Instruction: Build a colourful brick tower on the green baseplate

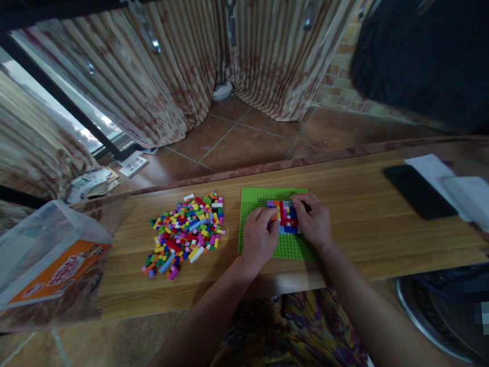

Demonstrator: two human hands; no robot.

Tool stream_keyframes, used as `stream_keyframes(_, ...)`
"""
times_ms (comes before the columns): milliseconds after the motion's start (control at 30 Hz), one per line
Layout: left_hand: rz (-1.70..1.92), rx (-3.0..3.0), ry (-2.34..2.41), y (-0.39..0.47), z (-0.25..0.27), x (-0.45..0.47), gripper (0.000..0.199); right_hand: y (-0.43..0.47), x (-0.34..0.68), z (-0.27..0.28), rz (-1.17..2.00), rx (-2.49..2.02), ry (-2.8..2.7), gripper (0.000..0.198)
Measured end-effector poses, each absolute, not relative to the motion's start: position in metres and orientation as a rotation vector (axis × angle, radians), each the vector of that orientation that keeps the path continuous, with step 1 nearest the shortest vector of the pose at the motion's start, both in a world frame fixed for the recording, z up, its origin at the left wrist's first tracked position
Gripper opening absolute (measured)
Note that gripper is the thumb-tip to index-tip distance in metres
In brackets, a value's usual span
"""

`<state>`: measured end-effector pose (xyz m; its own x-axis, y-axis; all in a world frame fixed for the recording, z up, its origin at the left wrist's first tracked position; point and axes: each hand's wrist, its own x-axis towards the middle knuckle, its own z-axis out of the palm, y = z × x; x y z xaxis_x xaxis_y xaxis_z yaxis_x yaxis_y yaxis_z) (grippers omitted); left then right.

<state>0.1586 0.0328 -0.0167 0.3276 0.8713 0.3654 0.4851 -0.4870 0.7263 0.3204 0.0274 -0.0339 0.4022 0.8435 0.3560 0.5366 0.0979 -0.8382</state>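
Observation:
A green studded baseplate [250, 197] lies on the wooden table, with a low patch of toy bricks [287, 214] in red, blue, white, purple and orange built on it. My left hand [260, 233] covers the plate's left part, thumb and forefinger closed at the patch's left side around what looks like a small orange brick. At the patch's right edge, my right hand [315, 217] is closed with curled fingers pressed against the bricks. Its fingertips are partly hidden. Left of the plate spreads a loose pile of many-coloured bricks [189, 231].
A clear plastic box [55, 223] with an orange label stands at the table's left end. On the right lie a black phone-like slab [420, 191], a white sheet [429, 167] and a white device [486, 202]. Striped curtains [174, 69] hang beyond the wooden table [366, 207].

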Motion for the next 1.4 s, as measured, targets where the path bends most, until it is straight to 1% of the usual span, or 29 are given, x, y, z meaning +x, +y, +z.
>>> stream_keyframes(233,1.071,2.162,1.176,0.024,-0.02,0.152,0.018,0.027,0.32,-0.033,0.342,-1.568,-1.267,0.027)
stream_keyframes(433,0.999,2.386,1.128,0.019,-0.026,0.146,0.023,0.026,0.32,-0.032,0.344,-1.581,-1.26,0.025)
stream_keyframes(633,0.929,2.481,1.126,0.018,-0.026,0.145,0.027,0.026,0.319,-0.03,0.34,-1.575,-1.26,0.024)
stream_keyframes(1133,0.855,2.527,1.167,0.015,-0.023,0.148,0.03,0.027,0.321,-0.035,0.338,-1.57,-1.274,0.026)
stream_keyframes(1400,0.815,2.482,1.214,0.011,-0.016,0.145,0.028,0.027,0.32,-0.036,0.335,-1.556,-1.269,0.026)
